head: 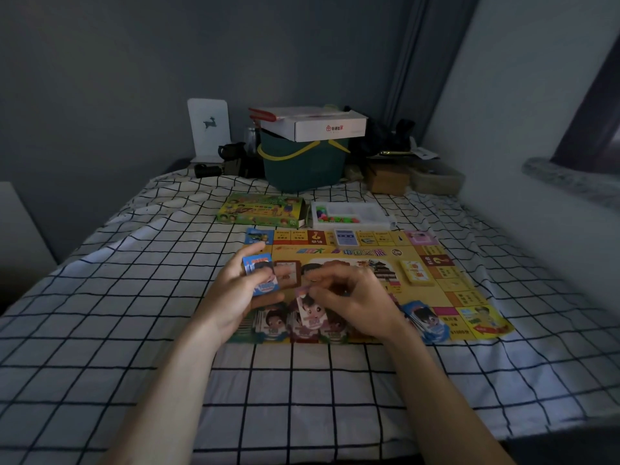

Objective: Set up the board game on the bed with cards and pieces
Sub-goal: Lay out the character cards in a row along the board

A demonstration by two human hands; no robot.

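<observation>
The yellow printed game board (362, 263) lies flat on the black-and-white checked bed sheet (134, 313), so the layout is well begun. Card stacks already sit on it: a blue-backed deck (345, 237) at the far edge, a yellow deck (415, 272) to the right, and cartoon-faced paper notes (295, 325) in piles along the near edge. Sorting appears unfinished. The left hand (235, 293) grips a small blue-edged stack of notes (261, 275), fingers curled round it. The right hand (352, 297) pinches one pinkish note (310, 310) just above the near piles. The coloured pieces remain in the clear plastic tray (349, 214) beyond the board, beside the green game box (261, 209).
</observation>
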